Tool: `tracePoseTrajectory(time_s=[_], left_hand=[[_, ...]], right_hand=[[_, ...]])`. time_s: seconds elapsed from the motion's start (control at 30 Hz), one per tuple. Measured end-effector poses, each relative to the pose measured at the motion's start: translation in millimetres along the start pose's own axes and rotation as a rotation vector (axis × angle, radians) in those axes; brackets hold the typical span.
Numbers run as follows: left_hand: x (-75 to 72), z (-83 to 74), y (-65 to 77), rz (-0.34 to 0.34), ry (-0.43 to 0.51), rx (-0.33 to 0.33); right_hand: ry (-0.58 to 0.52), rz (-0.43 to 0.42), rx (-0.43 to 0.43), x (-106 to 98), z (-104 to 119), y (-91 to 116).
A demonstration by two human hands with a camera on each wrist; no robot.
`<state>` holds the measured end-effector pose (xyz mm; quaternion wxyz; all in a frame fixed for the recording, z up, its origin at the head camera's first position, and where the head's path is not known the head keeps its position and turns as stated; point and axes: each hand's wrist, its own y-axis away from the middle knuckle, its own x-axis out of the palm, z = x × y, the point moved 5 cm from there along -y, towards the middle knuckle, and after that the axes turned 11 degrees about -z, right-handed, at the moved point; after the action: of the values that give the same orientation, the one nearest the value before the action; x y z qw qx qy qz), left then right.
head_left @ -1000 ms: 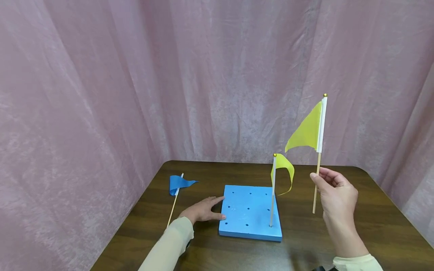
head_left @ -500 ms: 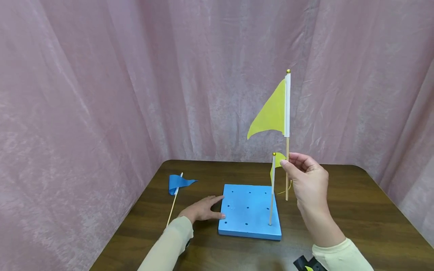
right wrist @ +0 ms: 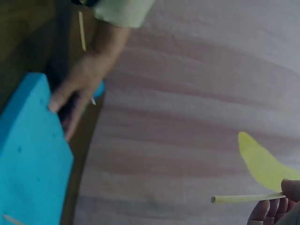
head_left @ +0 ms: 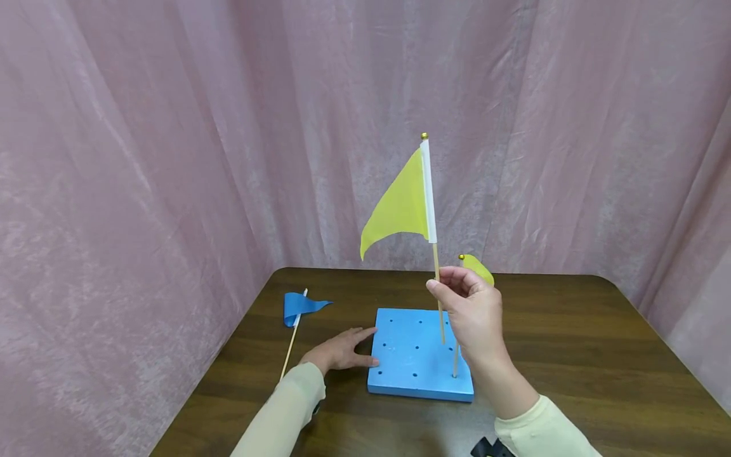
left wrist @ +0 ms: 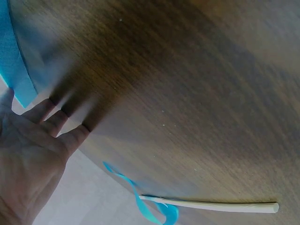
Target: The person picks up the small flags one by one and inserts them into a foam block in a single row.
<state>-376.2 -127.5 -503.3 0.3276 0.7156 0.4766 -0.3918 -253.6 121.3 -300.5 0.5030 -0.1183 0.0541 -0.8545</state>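
My right hand (head_left: 471, 311) pinches the wooden stick of a yellow pennant flag (head_left: 402, 203) between thumb and fingers. The flag stands nearly upright, its lower tip over the right part of a blue board with holes (head_left: 400, 368). In the right wrist view, the bare end of the held flag's stick (right wrist: 243, 198) points away from the fingers. Another yellow flag (head_left: 478, 268) is planted in the board's front right hole, partly hidden behind my right hand. My left hand (head_left: 339, 351), fingers spread, touches the board's left edge with thumb and fingertips.
A blue pennant flag (head_left: 299, 308) lies on the brown wooden table (head_left: 571, 355) to the left, its stick's near end hidden by the left sleeve. In the left wrist view, that flag's stick (left wrist: 215, 205) lies beside the hand. A pink curtain (head_left: 365, 127) hangs behind the table.
My right hand has carried the yellow flag leftward from right of the board to above it, now overlapping the planted flag. My left hand stays at the board's left edge.
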Motion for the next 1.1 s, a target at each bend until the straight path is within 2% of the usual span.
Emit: tracePoseTrajectory(time_s=[0.17, 0.43, 0.77, 0.9, 1.1], left_hand=[[0.0, 0.8, 0.5, 0.010, 0.003, 0.005], [-0.8, 0.2, 0.0, 0.022, 0.028, -0.001], [1.4, -0.2, -2.1, 0.005, -0.027, -0.029], [1.5, -0.4, -3.2, 0.001, -0.046, -0.016], [2.7, -1.1, -2.5, 0.002, -0.050, 0.004]], right_hand=[[0.012, 0.023, 0.015, 12.0, -20.3, 7.8], [0.092, 0.048, 0.046, 24.1, -58.5, 12.9], [0.141, 0.055, 0.045, 28.4, -103.2, 13.3], [0.172, 0.066, 0.078, 27.9, -121.2, 13.4], [0.218, 0.050, 0.067, 25.5, -140.7, 12.9]])
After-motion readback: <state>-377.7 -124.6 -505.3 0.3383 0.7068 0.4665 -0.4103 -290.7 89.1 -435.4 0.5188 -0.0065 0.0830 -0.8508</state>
